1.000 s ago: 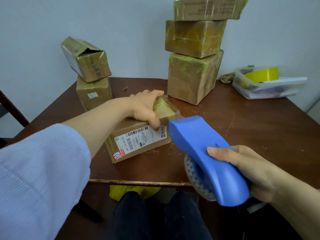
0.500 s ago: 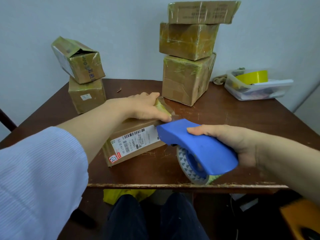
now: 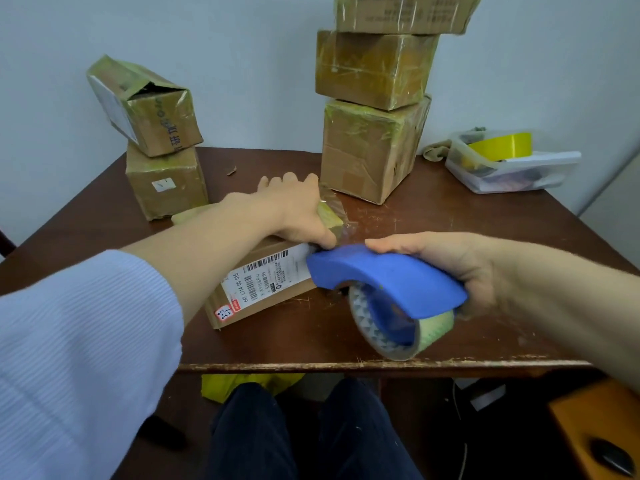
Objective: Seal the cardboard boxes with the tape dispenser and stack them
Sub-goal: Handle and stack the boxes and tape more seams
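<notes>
near the front of the table (image 3: 294, 341) my left hand (image 3: 294, 209) clamps the flat box (image 3: 263, 289), thumb on its near edge, fingers over the far side; my right hand (image 3: 450, 261) grips the blue tape dispenser (image 3: 384, 278), nose against the box's right end. this seal looks barely begun. three taped boxes (image 3: 370, 150) stand stacked behind; a tilted open box (image 3: 145, 105) at left awaits tape. scratched brown wood, pale wall (image 3: 242, 64), clear tub (image 3: 512, 171) at right.
</notes>
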`<act>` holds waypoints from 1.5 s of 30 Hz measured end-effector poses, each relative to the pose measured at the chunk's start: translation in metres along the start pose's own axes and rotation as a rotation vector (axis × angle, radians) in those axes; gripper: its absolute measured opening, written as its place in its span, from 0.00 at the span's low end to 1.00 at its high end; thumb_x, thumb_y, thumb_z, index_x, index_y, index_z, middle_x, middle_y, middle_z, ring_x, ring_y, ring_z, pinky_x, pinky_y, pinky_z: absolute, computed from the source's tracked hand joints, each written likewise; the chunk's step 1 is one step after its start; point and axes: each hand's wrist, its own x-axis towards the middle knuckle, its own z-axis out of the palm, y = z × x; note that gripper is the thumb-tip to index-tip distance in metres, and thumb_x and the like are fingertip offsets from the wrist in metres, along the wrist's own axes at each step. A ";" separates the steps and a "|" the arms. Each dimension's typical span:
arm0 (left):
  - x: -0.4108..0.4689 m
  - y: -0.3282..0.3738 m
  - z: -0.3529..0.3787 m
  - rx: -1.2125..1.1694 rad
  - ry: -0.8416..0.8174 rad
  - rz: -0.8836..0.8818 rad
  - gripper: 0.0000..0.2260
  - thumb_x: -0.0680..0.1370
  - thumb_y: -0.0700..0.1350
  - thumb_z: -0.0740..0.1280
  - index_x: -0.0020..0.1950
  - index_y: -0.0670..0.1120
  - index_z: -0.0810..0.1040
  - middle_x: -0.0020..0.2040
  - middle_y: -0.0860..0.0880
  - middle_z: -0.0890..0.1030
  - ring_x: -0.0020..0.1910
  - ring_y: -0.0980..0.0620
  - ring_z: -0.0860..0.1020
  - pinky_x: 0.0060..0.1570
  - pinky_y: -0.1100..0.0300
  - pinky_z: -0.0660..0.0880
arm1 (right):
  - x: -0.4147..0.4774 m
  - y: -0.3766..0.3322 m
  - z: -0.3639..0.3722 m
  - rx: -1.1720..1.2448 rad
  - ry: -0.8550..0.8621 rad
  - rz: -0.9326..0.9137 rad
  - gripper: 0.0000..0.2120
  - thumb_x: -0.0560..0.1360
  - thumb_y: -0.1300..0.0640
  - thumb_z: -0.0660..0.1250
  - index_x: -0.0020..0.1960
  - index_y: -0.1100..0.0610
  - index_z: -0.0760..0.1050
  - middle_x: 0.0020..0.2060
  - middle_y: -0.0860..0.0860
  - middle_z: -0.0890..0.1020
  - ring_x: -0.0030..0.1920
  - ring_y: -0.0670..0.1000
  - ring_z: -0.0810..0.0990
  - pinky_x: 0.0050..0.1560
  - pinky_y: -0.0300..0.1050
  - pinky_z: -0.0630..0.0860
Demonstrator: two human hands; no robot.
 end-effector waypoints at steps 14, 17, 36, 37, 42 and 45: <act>-0.003 0.002 -0.004 -0.058 -0.033 -0.105 0.61 0.61 0.71 0.70 0.77 0.44 0.38 0.73 0.39 0.61 0.70 0.39 0.63 0.65 0.47 0.62 | 0.066 0.002 -0.065 -1.448 0.856 -0.314 0.23 0.73 0.33 0.60 0.40 0.54 0.68 0.33 0.48 0.71 0.41 0.52 0.74 0.44 0.45 0.68; -0.011 0.001 -0.010 -0.174 -0.079 -0.169 0.67 0.51 0.80 0.61 0.77 0.42 0.42 0.75 0.40 0.59 0.72 0.40 0.61 0.68 0.46 0.63 | 0.084 0.000 -0.071 -1.486 0.913 -0.291 0.29 0.69 0.30 0.61 0.50 0.56 0.74 0.40 0.50 0.78 0.52 0.53 0.78 0.69 0.49 0.61; -0.009 -0.053 -0.005 -0.678 0.012 -0.076 0.19 0.69 0.54 0.74 0.56 0.46 0.83 0.54 0.48 0.83 0.56 0.50 0.80 0.64 0.53 0.72 | 0.078 0.022 0.079 -0.222 0.626 -0.897 0.27 0.80 0.49 0.58 0.76 0.56 0.57 0.75 0.47 0.57 0.73 0.44 0.57 0.71 0.37 0.57; -0.009 -0.054 -0.004 -0.710 -0.013 -0.055 0.17 0.69 0.55 0.74 0.52 0.47 0.84 0.52 0.47 0.84 0.54 0.49 0.81 0.63 0.50 0.73 | 0.078 0.022 0.081 -0.175 0.593 -0.907 0.28 0.80 0.49 0.58 0.77 0.55 0.55 0.75 0.46 0.55 0.74 0.43 0.54 0.69 0.34 0.54; -0.010 -0.056 -0.008 -0.768 -0.021 -0.160 0.17 0.74 0.56 0.70 0.50 0.42 0.82 0.43 0.45 0.82 0.42 0.46 0.80 0.44 0.57 0.75 | 0.081 0.009 0.070 0.014 0.480 -0.852 0.25 0.77 0.55 0.63 0.73 0.55 0.62 0.69 0.49 0.67 0.72 0.49 0.63 0.68 0.42 0.62; -0.012 -0.054 -0.008 -0.807 0.094 -0.284 0.24 0.73 0.62 0.68 0.50 0.40 0.79 0.42 0.45 0.76 0.42 0.46 0.78 0.42 0.55 0.76 | 0.076 -0.019 0.052 -0.064 0.495 -0.704 0.07 0.76 0.53 0.62 0.48 0.56 0.76 0.43 0.52 0.75 0.48 0.54 0.74 0.45 0.44 0.69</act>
